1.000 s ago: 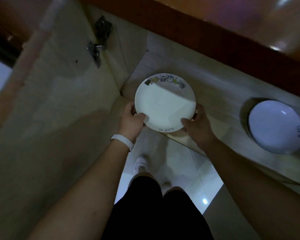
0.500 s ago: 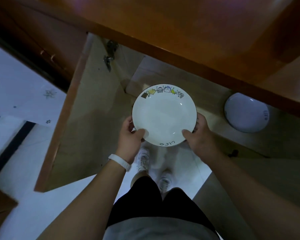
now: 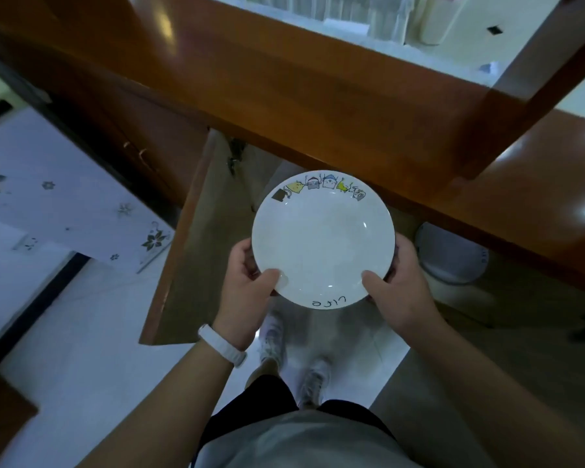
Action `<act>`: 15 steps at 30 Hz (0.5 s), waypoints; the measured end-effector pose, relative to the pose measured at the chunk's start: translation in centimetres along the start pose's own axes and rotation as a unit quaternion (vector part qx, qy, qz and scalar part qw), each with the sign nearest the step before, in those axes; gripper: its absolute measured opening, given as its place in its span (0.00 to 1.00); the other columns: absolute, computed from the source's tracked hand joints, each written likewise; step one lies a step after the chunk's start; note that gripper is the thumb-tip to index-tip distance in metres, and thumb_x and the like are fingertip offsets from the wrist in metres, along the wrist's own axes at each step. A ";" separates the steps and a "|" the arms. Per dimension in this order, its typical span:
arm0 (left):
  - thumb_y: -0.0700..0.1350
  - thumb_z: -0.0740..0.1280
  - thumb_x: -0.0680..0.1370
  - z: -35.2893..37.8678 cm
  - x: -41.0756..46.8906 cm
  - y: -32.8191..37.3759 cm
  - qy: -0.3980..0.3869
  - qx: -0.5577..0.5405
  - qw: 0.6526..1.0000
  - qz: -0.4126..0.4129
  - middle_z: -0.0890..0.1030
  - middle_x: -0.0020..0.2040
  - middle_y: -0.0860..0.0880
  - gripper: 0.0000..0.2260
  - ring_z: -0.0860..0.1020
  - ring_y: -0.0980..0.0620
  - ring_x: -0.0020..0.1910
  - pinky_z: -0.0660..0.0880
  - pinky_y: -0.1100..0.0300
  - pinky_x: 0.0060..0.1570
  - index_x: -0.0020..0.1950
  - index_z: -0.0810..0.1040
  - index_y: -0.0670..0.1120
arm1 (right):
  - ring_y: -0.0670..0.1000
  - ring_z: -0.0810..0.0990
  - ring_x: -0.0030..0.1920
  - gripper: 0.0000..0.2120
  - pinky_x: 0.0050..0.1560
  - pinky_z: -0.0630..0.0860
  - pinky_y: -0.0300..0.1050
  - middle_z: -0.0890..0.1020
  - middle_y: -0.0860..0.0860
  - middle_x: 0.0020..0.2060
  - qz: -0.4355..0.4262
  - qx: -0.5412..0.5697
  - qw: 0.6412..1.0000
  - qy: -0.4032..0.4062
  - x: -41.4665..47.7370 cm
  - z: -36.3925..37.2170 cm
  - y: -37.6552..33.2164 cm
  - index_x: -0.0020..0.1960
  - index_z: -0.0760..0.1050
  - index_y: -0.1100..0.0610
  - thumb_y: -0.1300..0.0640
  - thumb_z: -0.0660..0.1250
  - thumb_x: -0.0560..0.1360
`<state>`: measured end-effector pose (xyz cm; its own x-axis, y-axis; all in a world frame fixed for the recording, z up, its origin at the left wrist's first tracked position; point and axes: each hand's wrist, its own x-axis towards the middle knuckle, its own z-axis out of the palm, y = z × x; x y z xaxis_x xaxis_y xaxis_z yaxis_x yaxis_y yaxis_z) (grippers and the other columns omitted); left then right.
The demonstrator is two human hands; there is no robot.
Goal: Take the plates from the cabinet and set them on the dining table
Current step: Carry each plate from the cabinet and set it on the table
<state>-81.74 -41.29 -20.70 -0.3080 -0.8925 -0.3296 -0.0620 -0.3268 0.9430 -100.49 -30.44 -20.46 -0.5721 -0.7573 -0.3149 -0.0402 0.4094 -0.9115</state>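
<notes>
Grey shirt (image 3: 301,440) and black shorts (image 3: 250,410) at the frame bottom, white shoes (image 3: 272,336) on the pale tile floor (image 3: 81,332) below the hands. White band (image 3: 222,344) on the left wrist. Left hand (image 3: 247,285) clamps the plate (image 3: 323,238) at its near-left rim: thumb on the top face, fingers curled under, mostly hidden. Right hand (image 3: 399,288) mirrors it at the near-right rim, thumb on top, fingers under. The plate is face up, roughly level, in the air above the shoes, outside the open cabinet; white, cartoon figures along the far rim, scrawled lettering at the near rim. Cabinet door (image 3: 190,238) stands open left of the plate, hinge (image 3: 235,157) at its far end. Second plate (image 3: 450,253) sits inside the cabinet, right of the right hand, partly under the glossy brown top (image 3: 284,89), apart from the held one; can't tell if single or a stack. White flower-print surface (image 3: 65,204) far left.
</notes>
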 end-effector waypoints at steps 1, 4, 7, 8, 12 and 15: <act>0.26 0.64 0.74 0.0 -0.1 0.7 -0.002 0.000 1.000 0.012 0.80 0.52 0.47 0.21 0.80 0.53 0.46 0.78 0.62 0.35 0.60 0.71 0.47 | 0.44 0.78 0.56 0.27 0.54 0.78 0.46 0.78 0.40 0.55 -0.006 -0.004 1.000 0.005 -0.1 -0.2 -0.7 0.65 0.64 0.43 0.64 0.67 0.73; 0.27 0.64 0.75 0.0 -0.3 2.8 -0.010 -0.003 0.999 0.035 0.79 0.49 0.49 0.21 0.80 0.56 0.43 0.79 0.62 0.35 0.56 0.71 0.52 | 0.41 0.78 0.53 0.27 0.53 0.78 0.43 0.78 0.38 0.52 -0.030 -0.012 0.999 0.015 -0.5 -0.4 -2.8 0.64 0.63 0.42 0.65 0.67 0.73; 0.29 0.64 0.75 -0.3 0.0 4.5 -0.033 -0.004 0.998 0.043 0.80 0.52 0.45 0.20 0.81 0.46 0.47 0.82 0.55 0.38 0.56 0.71 0.53 | 0.41 0.78 0.54 0.28 0.56 0.79 0.46 0.78 0.37 0.54 -0.035 -0.005 0.999 0.030 -0.8 -0.4 -4.6 0.68 0.63 0.45 0.63 0.68 0.73; 0.29 0.64 0.76 -0.5 0.3 5.0 -0.044 -0.001 0.998 0.048 0.80 0.53 0.43 0.20 0.81 0.42 0.49 0.82 0.52 0.39 0.57 0.70 0.53 | 0.43 0.78 0.56 0.29 0.56 0.79 0.48 0.78 0.38 0.55 -0.035 -0.002 0.999 0.035 -0.9 -0.4 -5.0 0.69 0.63 0.45 0.63 0.68 0.73; 0.31 0.65 0.76 -1.1 1.9 6.8 -0.099 0.022 0.993 0.061 0.80 0.54 0.45 0.20 0.81 0.41 0.51 0.82 0.57 0.37 0.60 0.69 0.53 | 0.44 0.78 0.56 0.32 0.53 0.81 0.44 0.77 0.38 0.55 -0.033 0.012 0.997 0.067 -1.5 0.0 -6.7 0.72 0.60 0.47 0.64 0.68 0.73; 0.32 0.65 0.77 -1.6 3.2 8.0 -0.150 0.029 0.987 0.049 0.80 0.55 0.50 0.21 0.81 0.45 0.53 0.82 0.59 0.39 0.64 0.68 0.52 | 0.45 0.77 0.57 0.31 0.46 0.79 0.36 0.77 0.39 0.56 -0.023 0.033 0.994 0.104 -2.1 0.9 -7.5 0.71 0.61 0.47 0.66 0.68 0.74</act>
<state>-81.67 -47.29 -14.25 -0.5822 -0.7837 -0.2165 -0.0689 -0.2177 0.9736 -98.24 -32.42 -13.17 -0.7281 -0.6501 -0.2174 -0.0206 0.3378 -0.9410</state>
